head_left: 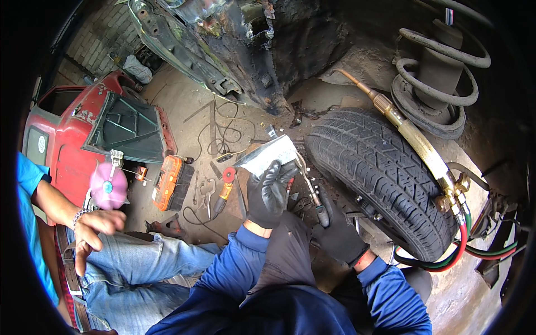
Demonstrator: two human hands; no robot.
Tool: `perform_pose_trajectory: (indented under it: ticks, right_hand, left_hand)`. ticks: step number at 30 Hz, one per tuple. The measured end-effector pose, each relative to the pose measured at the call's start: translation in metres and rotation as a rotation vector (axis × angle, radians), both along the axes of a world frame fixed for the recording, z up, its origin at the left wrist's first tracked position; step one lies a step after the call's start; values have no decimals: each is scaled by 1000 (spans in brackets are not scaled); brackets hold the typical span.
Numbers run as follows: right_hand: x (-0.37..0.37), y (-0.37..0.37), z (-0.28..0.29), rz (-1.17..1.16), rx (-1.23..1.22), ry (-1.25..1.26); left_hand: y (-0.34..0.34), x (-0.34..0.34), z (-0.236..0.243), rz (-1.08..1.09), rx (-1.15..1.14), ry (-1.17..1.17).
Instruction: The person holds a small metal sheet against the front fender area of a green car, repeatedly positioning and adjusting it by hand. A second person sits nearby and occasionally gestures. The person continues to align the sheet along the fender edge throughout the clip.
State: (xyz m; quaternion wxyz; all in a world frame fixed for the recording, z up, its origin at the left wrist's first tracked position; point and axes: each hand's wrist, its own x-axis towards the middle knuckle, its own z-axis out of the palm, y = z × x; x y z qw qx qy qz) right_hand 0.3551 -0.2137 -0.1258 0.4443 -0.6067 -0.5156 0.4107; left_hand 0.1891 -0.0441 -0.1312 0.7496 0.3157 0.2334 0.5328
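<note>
My left hand (268,195), in a black and grey work glove, grips the lower edge of a bent piece of light sheet metal (271,156), its fingers curled against it. Closed around the grey end of a slim metal tool (309,187) is my gloved right hand (339,234). The tool's shaft runs up beside the sheet's right edge; its exact kind does not show clearly. A tyre (385,173) lies just right of my hands. Across its top rests a brass gas torch (413,137) with red and green hoses.
At left are another person's hand (97,229) and jeans, beside a spinning pink fan (109,187). An orange toolbox (170,181), an orange angle grinder (224,192), a clamp (207,195) and cables lie on the floor. A coil spring (441,72) stands far right; a red car body (72,145) stands left.
</note>
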Motion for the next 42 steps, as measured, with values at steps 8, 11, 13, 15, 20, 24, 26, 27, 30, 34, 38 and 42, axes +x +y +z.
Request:
perform_pose_trajectory:
  ticks: [8, 11, 13, 15, 20, 24, 26, 27, 30, 34, 38, 42]
  right_hand:
    - [0, 0, 8, -5, 26, -20]
    - [0, 0, 13, 5, 16, -22]
    - [0, 1, 14, -18, 31, -75]
    - [-1, 2, 13, -36, 59, -98]
    - [-2, 0, 10, -58, 68, -113]
    - [-5, -5, 9, -87, 40, -231]
    - [-7, -5, 9, -86, -3, -316]
    - [-6, -5, 10, -89, 83, -188]
    - [-7, -1, 10, -71, 141, -197]
    - [-7, 1, 9, -77, 51, -288]
    - [-7, 0, 12, -76, 92, -256]
    - [-7, -1, 11, -47, 101, -252]
  left_hand:
    - [-3, 0, 8, 34, 45, 72]
    - [-6, 1, 17, 24, 61, 85]
    - [-8, 2, 22, 23, 85, 97]
    - [-9, 3, 25, 28, 143, 102]
    - [-7, 1, 18, 39, 39, 90]
    - [-3, -5, 11, -9, -115, 46]
    - [-7, -7, 12, -39, 172, 151]
    - [-9, -7, 14, 10, 276, 213]
    - [-9, -7, 20, -53, 121, 99]
    - [-5, -10, 21, -96, 30, 50]
    - [6, -18, 17, -74, -106, 3]
    - [13, -32, 19, -86, -127, 133]
